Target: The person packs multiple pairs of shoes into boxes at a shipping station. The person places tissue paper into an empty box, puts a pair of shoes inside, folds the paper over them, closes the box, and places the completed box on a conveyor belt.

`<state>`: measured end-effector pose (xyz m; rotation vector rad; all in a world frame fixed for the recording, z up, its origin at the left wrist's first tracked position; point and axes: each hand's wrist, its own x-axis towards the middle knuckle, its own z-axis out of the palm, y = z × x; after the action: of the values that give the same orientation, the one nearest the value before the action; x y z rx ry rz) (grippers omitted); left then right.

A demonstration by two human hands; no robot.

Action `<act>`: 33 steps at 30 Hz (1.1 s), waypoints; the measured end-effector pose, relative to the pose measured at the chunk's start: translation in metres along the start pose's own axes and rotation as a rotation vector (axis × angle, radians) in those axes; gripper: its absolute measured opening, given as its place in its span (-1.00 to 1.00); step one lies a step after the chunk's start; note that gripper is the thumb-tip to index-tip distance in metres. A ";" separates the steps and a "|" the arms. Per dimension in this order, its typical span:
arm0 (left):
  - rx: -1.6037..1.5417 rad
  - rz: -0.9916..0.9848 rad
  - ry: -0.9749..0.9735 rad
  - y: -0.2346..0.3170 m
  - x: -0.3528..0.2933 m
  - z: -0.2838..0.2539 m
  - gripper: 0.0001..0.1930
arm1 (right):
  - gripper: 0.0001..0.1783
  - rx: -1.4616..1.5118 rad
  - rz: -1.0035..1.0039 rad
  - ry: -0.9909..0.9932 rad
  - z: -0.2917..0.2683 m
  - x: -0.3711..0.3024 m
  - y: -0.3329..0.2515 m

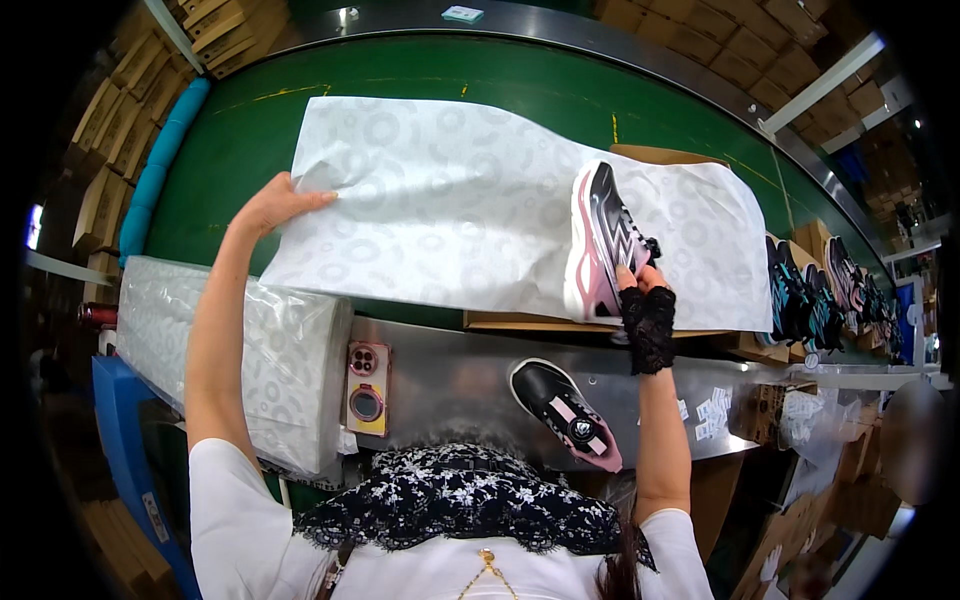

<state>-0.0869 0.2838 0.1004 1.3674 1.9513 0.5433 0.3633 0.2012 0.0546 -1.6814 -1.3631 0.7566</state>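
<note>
A large sheet of white wrapping paper (430, 200) with grey ring patterns spreads over the green belt and a cardboard box (500, 321). My left hand (283, 203) is closed on the sheet's left edge, thumb on top. On the right part of the paper, a black, white and pink sneaker (603, 245) lies on its side. My right hand (645, 300), in a black lace fingerless glove, grips it by the collar and laces. Its sole faces left. Nearer to me, a second sneaker (565, 412) rests on the metal ledge, sole down.
A plastic-wrapped stack of patterned paper (235, 365) sits at the left, beside a phone (368, 390) in a pink case. Small white labels (712, 415) lie on the metal ledge (450, 375). Several boxed sneakers (815, 295) line the green belt (240, 130) at right.
</note>
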 end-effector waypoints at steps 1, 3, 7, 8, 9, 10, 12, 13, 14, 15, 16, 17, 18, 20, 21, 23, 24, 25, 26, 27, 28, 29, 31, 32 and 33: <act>-0.009 -0.032 -0.088 0.013 -0.004 -0.006 -0.28 | -0.79 0.200 0.055 -0.024 0.011 0.003 0.006; -0.102 -0.023 -0.150 0.028 -0.008 -0.015 -0.35 | -0.78 0.261 0.038 -0.024 0.048 0.009 0.035; -0.314 0.108 -0.376 0.045 -0.011 -0.017 -0.59 | -0.76 -0.105 -0.157 -0.095 0.121 0.005 0.041; -0.348 0.192 -0.432 0.057 -0.013 -0.005 -0.64 | -0.71 -0.029 -0.217 -0.043 0.140 0.002 0.049; -0.515 0.196 -0.483 0.072 -0.017 0.010 -0.66 | -0.74 0.022 -0.127 -0.122 0.149 -0.001 0.048; -0.680 0.194 -0.522 0.087 -0.027 0.025 -0.67 | -0.75 0.080 -0.041 -0.208 0.159 -0.002 0.045; -0.780 0.207 -0.633 0.103 -0.040 0.060 -0.69 | -0.75 0.202 0.130 -0.429 0.162 -0.004 0.020; -0.920 0.251 -0.789 0.115 -0.045 0.087 -0.70 | -0.73 0.037 -0.129 -0.482 0.165 -0.002 0.041; -1.058 0.292 -0.941 0.121 -0.046 0.111 -0.69 | -0.66 0.042 -0.153 -0.436 0.167 -0.007 0.062; -0.971 0.381 -0.823 0.121 -0.042 0.132 -0.65 | -0.56 0.045 -0.177 -0.389 0.169 -0.012 0.084; -0.885 0.462 -0.710 0.117 -0.037 0.153 -0.61 | -0.46 0.044 -0.199 -0.338 0.170 -0.017 0.106; -0.764 0.509 -0.531 0.086 -0.021 0.163 -0.61 | -0.40 0.247 0.051 -0.448 0.142 -0.014 0.064; -0.771 0.495 -0.520 0.066 -0.019 0.168 -0.61 | -0.39 -0.001 -0.157 -0.310 0.111 -0.027 0.042; -0.157 0.521 -0.216 0.038 -0.026 0.184 -0.61 | -0.44 -0.406 -0.379 -0.007 0.050 -0.047 0.017; -0.127 0.724 -0.095 0.023 -0.034 0.204 -0.59 | -0.50 -0.367 -0.463 0.101 0.031 -0.059 0.009; -0.010 0.990 -0.018 0.013 -0.047 0.235 -0.53 | -0.57 -0.293 -0.556 0.087 0.003 -0.091 -0.006; 0.136 1.073 -0.065 0.024 -0.051 0.237 -0.43 | -0.54 -0.335 -0.620 -0.030 -0.006 -0.106 -0.003; 0.204 1.046 -0.053 0.037 -0.055 0.241 -0.37 | -0.44 -0.380 -0.567 -0.175 -0.012 -0.119 0.001; 0.274 1.016 -0.041 0.045 -0.059 0.248 -0.31 | -0.27 -0.517 -0.473 -0.294 -0.014 -0.136 0.000; 0.379 0.969 0.010 0.044 -0.050 0.254 -0.30 | -0.22 -0.671 -0.390 -0.411 -0.017 -0.150 -0.002; 0.378 0.962 0.017 0.038 -0.039 0.255 -0.30 | -0.17 -0.823 -0.305 -0.528 -0.019 -0.162 -0.002; 0.602 0.831 -0.014 0.032 -0.024 0.253 -0.31 | -0.17 -0.828 -0.313 -0.530 -0.022 -0.171 0.005; 0.941 0.588 -0.160 0.037 -0.010 0.241 -0.41 | -0.17 -0.676 -0.068 -0.562 -0.022 -0.184 0.021; 0.943 0.587 -0.160 0.041 -0.013 0.236 -0.41 | -0.17 -0.674 -0.068 -0.563 -0.021 -0.184 0.025; 0.774 0.732 -0.085 0.044 -0.017 0.231 -0.48 | -0.21 -0.675 -0.150 -0.528 -0.020 -0.183 0.028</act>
<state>0.1143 0.2734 -0.0224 2.5727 1.5925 0.0030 0.3512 0.0165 0.0319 -1.9156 -2.2809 0.7253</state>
